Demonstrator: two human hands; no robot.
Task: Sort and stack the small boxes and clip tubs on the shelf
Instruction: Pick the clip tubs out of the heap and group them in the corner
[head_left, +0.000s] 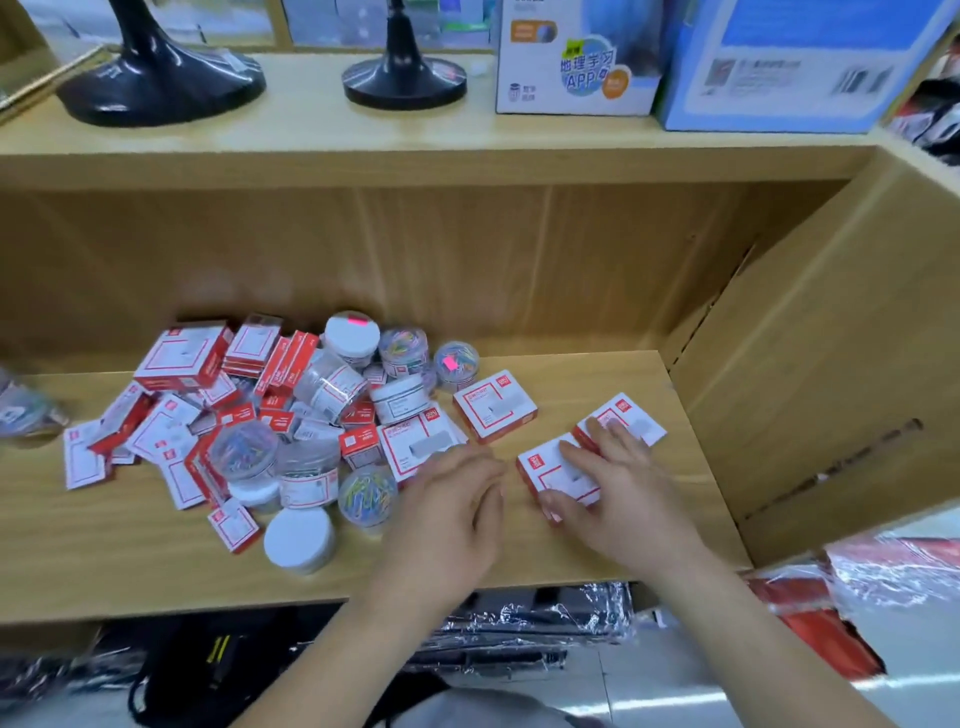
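Two boxes (543, 467) under the flat-fingered right grip (618, 483) should be squared before stacking; the loose, empty left grip (452, 501) is spare.

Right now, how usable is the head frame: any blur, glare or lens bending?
Head view: light is even, with only soft shadows under the hands; the left hand is motion-smeared at the fingers, the right hand sharper; the clip tub at the left edge is badly blurred; the shelf front edge bows from the wide lens; glare on the plastic-wrapped packs below.
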